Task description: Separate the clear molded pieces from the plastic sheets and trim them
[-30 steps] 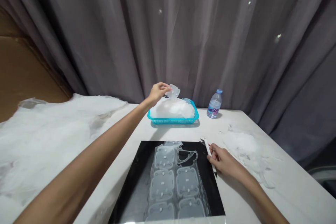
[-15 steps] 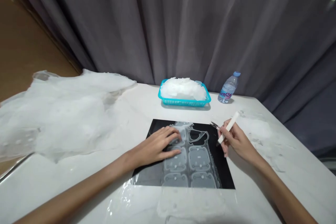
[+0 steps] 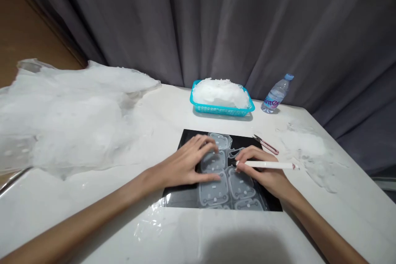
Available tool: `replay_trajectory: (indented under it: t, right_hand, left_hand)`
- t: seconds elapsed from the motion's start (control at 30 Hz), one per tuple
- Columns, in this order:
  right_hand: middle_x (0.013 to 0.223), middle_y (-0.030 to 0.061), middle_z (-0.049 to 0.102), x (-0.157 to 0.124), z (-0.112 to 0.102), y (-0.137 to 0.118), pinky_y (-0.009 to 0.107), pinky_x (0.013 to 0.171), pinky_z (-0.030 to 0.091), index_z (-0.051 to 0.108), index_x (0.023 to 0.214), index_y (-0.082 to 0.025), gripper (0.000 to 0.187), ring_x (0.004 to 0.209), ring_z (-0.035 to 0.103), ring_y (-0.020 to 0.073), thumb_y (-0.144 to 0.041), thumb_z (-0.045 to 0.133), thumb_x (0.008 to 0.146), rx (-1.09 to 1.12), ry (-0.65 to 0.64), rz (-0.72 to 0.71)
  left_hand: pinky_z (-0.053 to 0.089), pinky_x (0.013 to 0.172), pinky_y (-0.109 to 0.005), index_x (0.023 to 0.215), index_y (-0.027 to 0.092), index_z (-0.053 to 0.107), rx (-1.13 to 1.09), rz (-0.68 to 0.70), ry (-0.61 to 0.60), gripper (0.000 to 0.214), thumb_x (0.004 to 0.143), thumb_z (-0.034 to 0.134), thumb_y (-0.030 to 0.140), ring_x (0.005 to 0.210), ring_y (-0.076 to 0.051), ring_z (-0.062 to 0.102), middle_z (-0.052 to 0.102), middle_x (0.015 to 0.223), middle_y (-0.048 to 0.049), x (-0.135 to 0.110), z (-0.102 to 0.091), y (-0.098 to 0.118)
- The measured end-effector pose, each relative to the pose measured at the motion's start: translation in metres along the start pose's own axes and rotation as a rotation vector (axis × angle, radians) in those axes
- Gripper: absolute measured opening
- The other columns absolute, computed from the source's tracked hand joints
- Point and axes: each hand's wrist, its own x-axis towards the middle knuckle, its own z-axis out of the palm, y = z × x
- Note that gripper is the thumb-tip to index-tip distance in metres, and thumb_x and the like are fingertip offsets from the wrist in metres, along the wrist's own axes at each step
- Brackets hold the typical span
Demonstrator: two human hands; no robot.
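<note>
Sheet [image 3: 213,192] of clear moulded film lies on the black mat [image 3: 185,138] mid-counter [image 3: 173,111]. It looks light, limp and slick, so it is probably best pinned flat and lifted by an edge. Left hand [image 3: 188,165] presses it, palm spread, grasping nothing. Right hand [image 3: 262,175] pinches a white cutter [image 3: 269,165]. Snips [image 3: 266,145] lie at two o'clock and a basket [image 3: 222,109] at twelve.

Two hands are in view, one left hand [image 3: 188,165] and one right hand [image 3: 262,171]. Under both lies one clear moulded sheet [image 3: 216,189] on one black mat [image 3: 188,138]; at least five moulded cells show on it. The right hand grips one white stick tool [image 3: 266,165]. Just beyond that hand lies one pair of snips [image 3: 265,144]. Farther beyond the hands stand one turquoise basket [image 3: 222,109] and one water bottle [image 3: 275,95]. There are two loose white heaps: one big plastic heap [image 3: 71,111] out past the left hand and one scrap heap [image 3: 306,146] out past the right hand.
</note>
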Motion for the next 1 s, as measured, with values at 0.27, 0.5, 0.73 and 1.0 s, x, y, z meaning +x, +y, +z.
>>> replay_trajectory:
  t: [0.27,0.5,0.73,1.0]
  right_hand:
    - [0.109,0.0060,0.069,-0.003,0.015,-0.004,0.034,0.093,0.051,0.071,0.111,-0.024,0.013,0.103,0.067,0.0197,-0.022,0.061,0.102,-0.147,-0.176,-0.076]
    - [0.110,0.0060,0.069,0.001,0.011,0.003,0.030,0.084,0.055,0.070,0.109,-0.024,0.010,0.100,0.067,0.0190,-0.026,0.062,0.102,-0.175,-0.156,0.015]
    - [0.107,0.0046,0.069,0.016,0.014,-0.015,0.031,0.089,0.057,0.072,0.105,-0.024,0.008,0.101,0.067,0.0182,-0.027,0.065,0.101,-0.141,-0.247,-0.034]
    - [0.107,0.0054,0.071,0.023,0.019,-0.014,0.032,0.087,0.058,0.072,0.099,-0.023,0.008,0.101,0.069,0.0194,-0.030,0.067,0.100,-0.087,-0.295,0.006]
  left_hand:
    - [0.019,0.131,-0.050,0.166,0.021,0.027,0.170,-0.071,-0.158,0.106,0.086,0.052,0.086,0.158,-0.035,0.031,0.030,0.173,-0.0108,0.013,0.000,-0.036]
    - [0.022,0.127,-0.056,0.161,0.009,0.036,0.253,-0.080,-0.015,0.114,0.081,0.054,0.089,0.155,-0.041,0.033,0.035,0.167,-0.0241,0.016,0.002,-0.041]
    - [0.046,0.112,-0.045,0.139,0.025,0.062,-0.004,0.135,-0.022,0.053,0.097,0.065,0.057,0.131,-0.030,0.061,0.065,0.145,-0.0096,-0.010,0.004,-0.011]
    - [0.049,0.112,-0.050,0.138,0.024,0.065,-0.084,0.022,-0.018,0.048,0.101,0.060,0.055,0.136,-0.031,0.055,0.058,0.147,-0.0123,-0.016,0.017,-0.016]
